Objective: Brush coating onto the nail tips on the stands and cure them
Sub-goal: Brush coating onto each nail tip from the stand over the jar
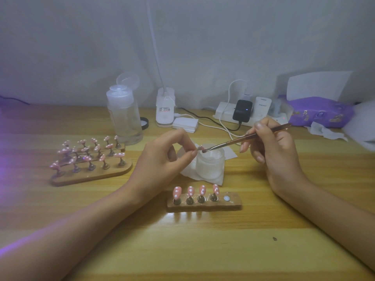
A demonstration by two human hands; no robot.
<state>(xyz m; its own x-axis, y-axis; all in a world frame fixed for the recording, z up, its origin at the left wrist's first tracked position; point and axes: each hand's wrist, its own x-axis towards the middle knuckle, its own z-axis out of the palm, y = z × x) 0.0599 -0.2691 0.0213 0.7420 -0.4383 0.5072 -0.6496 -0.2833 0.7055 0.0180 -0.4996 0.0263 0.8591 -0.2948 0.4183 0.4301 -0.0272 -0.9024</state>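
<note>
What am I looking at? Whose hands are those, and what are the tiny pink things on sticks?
The camera sits on a person's head, looking down at their own hands over a wooden table. The left hand pinches one small pink nail tip. The right hand holds a thin brush, its tip at that nail, above a frosted jar. In front, a small stand holds four dotted pink fake nails; one spot is empty. A bigger stand on the left holds many more.
</note>
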